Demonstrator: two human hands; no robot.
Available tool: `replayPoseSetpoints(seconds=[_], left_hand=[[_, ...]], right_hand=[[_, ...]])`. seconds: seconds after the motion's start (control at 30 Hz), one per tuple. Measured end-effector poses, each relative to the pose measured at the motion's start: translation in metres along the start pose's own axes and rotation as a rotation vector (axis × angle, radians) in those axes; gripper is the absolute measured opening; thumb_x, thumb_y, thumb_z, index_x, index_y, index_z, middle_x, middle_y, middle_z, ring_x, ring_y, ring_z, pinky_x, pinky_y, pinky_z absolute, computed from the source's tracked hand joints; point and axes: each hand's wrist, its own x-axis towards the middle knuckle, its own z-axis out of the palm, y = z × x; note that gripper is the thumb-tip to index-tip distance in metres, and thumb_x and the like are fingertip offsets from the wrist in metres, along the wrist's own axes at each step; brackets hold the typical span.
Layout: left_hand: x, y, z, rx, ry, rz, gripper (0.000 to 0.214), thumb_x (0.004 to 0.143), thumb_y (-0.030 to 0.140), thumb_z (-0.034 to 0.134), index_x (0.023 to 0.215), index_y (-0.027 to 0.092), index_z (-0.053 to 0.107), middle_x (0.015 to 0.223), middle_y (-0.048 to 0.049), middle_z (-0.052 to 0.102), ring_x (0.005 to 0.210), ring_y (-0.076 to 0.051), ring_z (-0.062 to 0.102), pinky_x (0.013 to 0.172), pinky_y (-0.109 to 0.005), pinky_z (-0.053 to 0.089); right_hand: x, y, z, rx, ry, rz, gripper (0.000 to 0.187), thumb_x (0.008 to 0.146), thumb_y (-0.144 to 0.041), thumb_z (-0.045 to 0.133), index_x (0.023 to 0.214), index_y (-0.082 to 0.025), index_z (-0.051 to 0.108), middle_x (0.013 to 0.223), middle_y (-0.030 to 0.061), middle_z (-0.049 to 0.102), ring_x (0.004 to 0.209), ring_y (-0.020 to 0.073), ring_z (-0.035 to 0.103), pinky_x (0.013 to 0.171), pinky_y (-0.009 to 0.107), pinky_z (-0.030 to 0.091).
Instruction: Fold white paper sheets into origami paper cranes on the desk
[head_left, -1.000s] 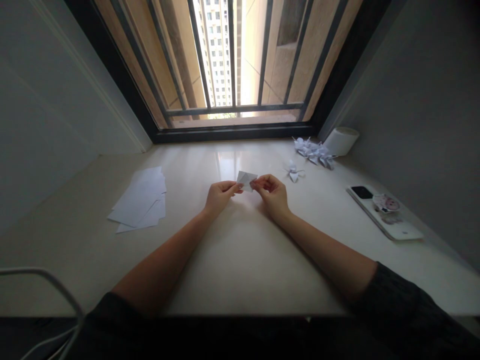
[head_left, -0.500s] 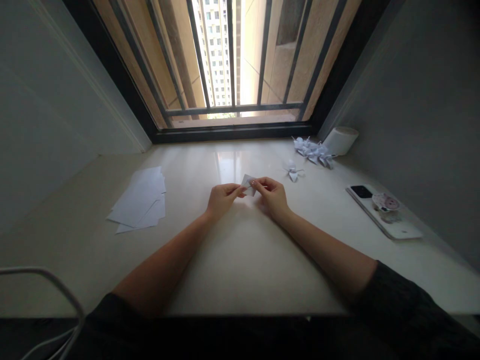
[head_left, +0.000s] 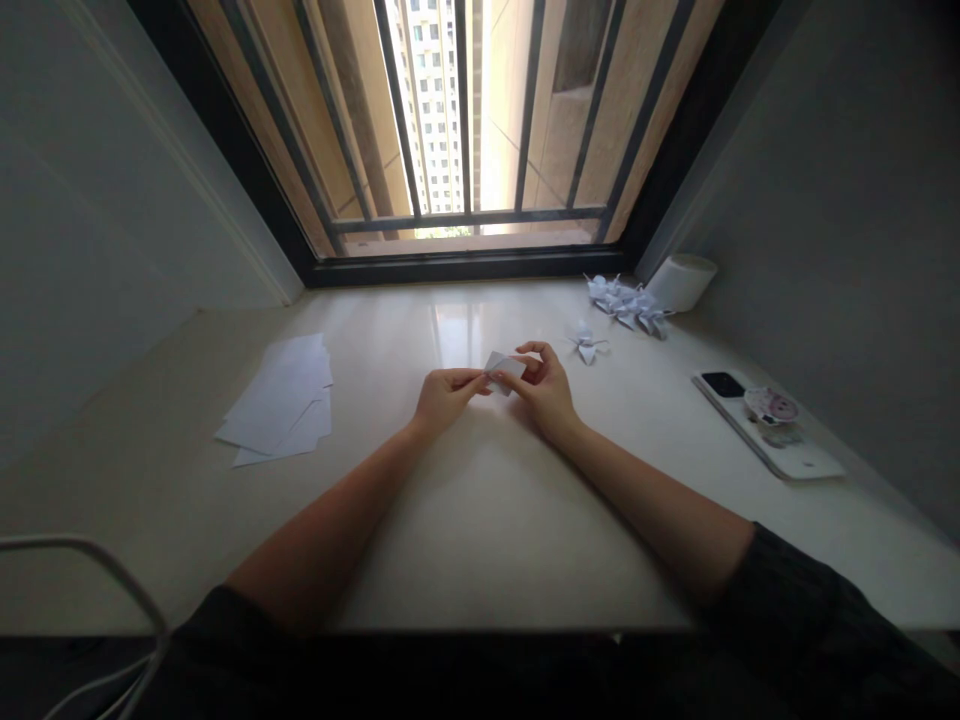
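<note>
A small folded piece of white paper point(head_left: 501, 364) is held between both hands just above the middle of the sill. My left hand point(head_left: 448, 398) pinches its left corner between thumb and fingers. On its right side, my right hand point(head_left: 550, 388) grips the paper with the thumb in front, while the index finger is lifted and curled. A single folded paper crane point(head_left: 586, 345) lies a short way right of my right hand. The fingertips behind the paper are partly hidden.
Several white paper sheets point(head_left: 281, 395) lie stacked at the left. A heap of folded paper cranes point(head_left: 626, 303) sits at the back right against a white roll point(head_left: 682, 282). A phone point(head_left: 765, 425) with a round grip lies at the right. A pale cable point(head_left: 112, 570) loops at the lower left.
My right hand's fingers have shifted on the paper: the index finger has lifted away and the thumb now lies across the front. More of the paper shows. My left hand has hardly moved.
</note>
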Motion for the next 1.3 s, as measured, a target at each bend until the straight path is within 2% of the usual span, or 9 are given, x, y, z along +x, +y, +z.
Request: replayPoseSetpoints(seconds=[0.2, 0.37, 0.57, 0.8, 0.97, 1.1, 1.2, 1.3], left_hand=[[-0.001, 0.004, 0.0, -0.035, -0.035, -0.022, 0.034, 0.071, 0.044, 0.066, 0.084, 0.013, 0.074, 0.078, -0.0083, 0.073, 0.07, -0.019, 0.067, 0.065, -0.027, 0.051], [0.0, 0.006, -0.001, 0.01, -0.049, -0.029, 0.035, 0.071, 0.045, 0.065, 0.085, 0.013, 0.074, 0.076, -0.0073, 0.073, 0.067, -0.018, 0.066, 0.063, -0.027, 0.05], [0.0, 0.007, -0.001, 0.032, -0.086, -0.05, 0.032, 0.072, 0.043, 0.065, 0.076, 0.012, 0.073, 0.07, -0.0063, 0.071, 0.062, -0.015, 0.063, 0.056, -0.022, 0.045], [0.0, 0.009, -0.001, -0.036, -0.139, -0.047, 0.032, 0.071, 0.044, 0.066, 0.072, 0.012, 0.069, 0.068, -0.0036, 0.068, 0.06, -0.012, 0.06, 0.054, -0.021, 0.043], [-0.001, 0.011, 0.0, -0.036, -0.096, -0.059, 0.031, 0.07, 0.042, 0.067, 0.07, 0.012, 0.07, 0.064, -0.0022, 0.067, 0.059, -0.012, 0.059, 0.057, -0.022, 0.045], [0.001, 0.007, 0.0, -0.07, -0.01, -0.077, 0.032, 0.069, 0.045, 0.067, 0.074, 0.014, 0.071, 0.069, -0.0035, 0.069, 0.063, -0.015, 0.063, 0.06, -0.025, 0.047], [0.003, 0.006, -0.001, -0.076, 0.058, -0.09, 0.034, 0.069, 0.048, 0.066, 0.076, 0.015, 0.071, 0.072, -0.0045, 0.071, 0.066, -0.017, 0.066, 0.059, -0.025, 0.046], [0.003, 0.006, -0.001, -0.08, 0.069, -0.087, 0.036, 0.069, 0.05, 0.066, 0.075, 0.015, 0.07, 0.074, -0.0059, 0.071, 0.068, -0.019, 0.067, 0.058, -0.024, 0.045]], right_hand=[[-0.001, 0.001, -0.001, 0.083, -0.05, 0.075, 0.042, 0.058, -0.033, 0.078, 0.092, -0.022, 0.056, 0.075, 0.0, 0.069, 0.066, 0.0159, 0.064, 0.064, 0.029, 0.05], [-0.002, 0.001, 0.001, 0.088, -0.02, 0.07, 0.036, 0.057, -0.034, 0.078, 0.086, -0.021, 0.06, 0.075, 0.0009, 0.07, 0.066, 0.0163, 0.065, 0.064, 0.03, 0.05], [-0.002, 0.0, 0.002, 0.041, 0.063, 0.036, 0.027, 0.068, -0.04, 0.069, 0.086, -0.02, 0.064, 0.06, -0.002, 0.065, 0.053, 0.0131, 0.059, 0.054, 0.026, 0.046], [-0.004, -0.001, -0.001, -0.128, -0.013, -0.066, 0.031, 0.073, -0.042, 0.065, 0.095, -0.021, 0.066, 0.079, 0.0031, 0.071, 0.07, 0.0166, 0.064, 0.062, 0.028, 0.048], [-0.004, -0.002, 0.0, -0.087, -0.034, -0.005, 0.037, 0.072, -0.046, 0.065, 0.098, -0.02, 0.066, 0.073, 0.0018, 0.069, 0.066, 0.0159, 0.063, 0.061, 0.028, 0.048], [-0.001, -0.003, -0.001, -0.114, -0.018, 0.023, 0.04, 0.071, -0.05, 0.064, 0.098, -0.021, 0.064, 0.071, 0.0001, 0.067, 0.065, 0.0146, 0.06, 0.061, 0.027, 0.048], [-0.001, 0.001, -0.002, -0.209, -0.055, 0.055, 0.039, 0.061, -0.05, 0.072, 0.087, -0.021, 0.065, 0.079, 0.0016, 0.068, 0.068, 0.0158, 0.061, 0.062, 0.028, 0.049], [-0.002, 0.004, -0.003, -0.261, -0.079, 0.089, 0.038, 0.057, -0.052, 0.074, 0.073, -0.018, 0.065, 0.073, 0.0031, 0.067, 0.063, 0.0172, 0.061, 0.056, 0.027, 0.047]])
